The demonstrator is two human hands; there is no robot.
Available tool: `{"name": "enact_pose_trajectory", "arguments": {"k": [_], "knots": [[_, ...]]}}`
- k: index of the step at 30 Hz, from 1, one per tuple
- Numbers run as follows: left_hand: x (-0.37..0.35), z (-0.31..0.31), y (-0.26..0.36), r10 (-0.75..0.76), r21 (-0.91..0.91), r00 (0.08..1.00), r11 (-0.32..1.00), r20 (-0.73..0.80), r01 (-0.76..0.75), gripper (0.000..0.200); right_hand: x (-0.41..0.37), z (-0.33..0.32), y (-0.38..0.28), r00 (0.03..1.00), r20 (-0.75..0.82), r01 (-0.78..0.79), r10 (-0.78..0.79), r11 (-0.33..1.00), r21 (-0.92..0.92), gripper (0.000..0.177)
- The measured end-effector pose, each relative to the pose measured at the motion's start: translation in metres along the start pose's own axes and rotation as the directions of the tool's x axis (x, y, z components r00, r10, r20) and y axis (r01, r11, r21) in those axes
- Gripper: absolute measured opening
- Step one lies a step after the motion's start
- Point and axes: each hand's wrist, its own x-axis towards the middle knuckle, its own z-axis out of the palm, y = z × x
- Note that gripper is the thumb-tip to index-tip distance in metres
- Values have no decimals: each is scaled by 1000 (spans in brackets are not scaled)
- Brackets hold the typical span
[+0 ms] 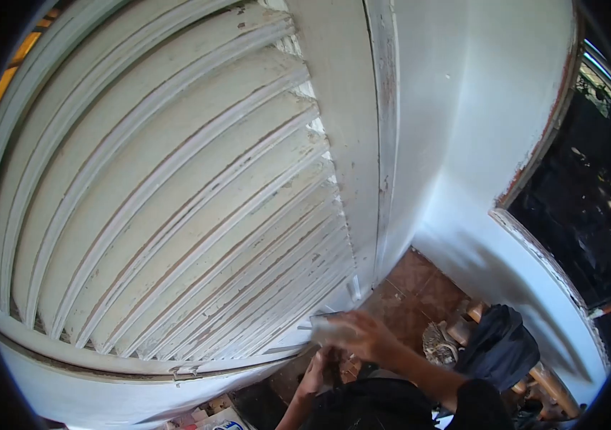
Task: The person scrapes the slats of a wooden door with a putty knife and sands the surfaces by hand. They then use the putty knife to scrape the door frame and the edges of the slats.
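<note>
A large louvred wooden door with worn, flaking white paint fills the left and middle of the view. Low in front of its bottom corner, my right hand is closed around a pale, flat-looking thing, smeared by motion, whose kind I cannot make out. My left hand is just below, close to the right one, with its fingertips pointing up. Its fingers are partly hidden and blurred, so whether it grips anything does not show.
Brown tiles cover the floor. A dark cloth lies over a wooden chair by the white wall. On the right is a dark window with a chipped frame. A tub with a blue label stands at the bottom.
</note>
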Motion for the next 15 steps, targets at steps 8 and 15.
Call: {"name": "enact_pose_trajectory", "arguments": {"k": [8, 15], "knots": [[1, 1, -43, -276, -741, 956, 662, -97, 116, 45, -77, 39, -58, 828, -176, -404, 533, 784, 470, 40], [-3, -41, -169, -140, -162, 794, 985, -591, 53, 43, -201, 147, -7, 696, 465, -715, 547, 475, 513, 40]]}}
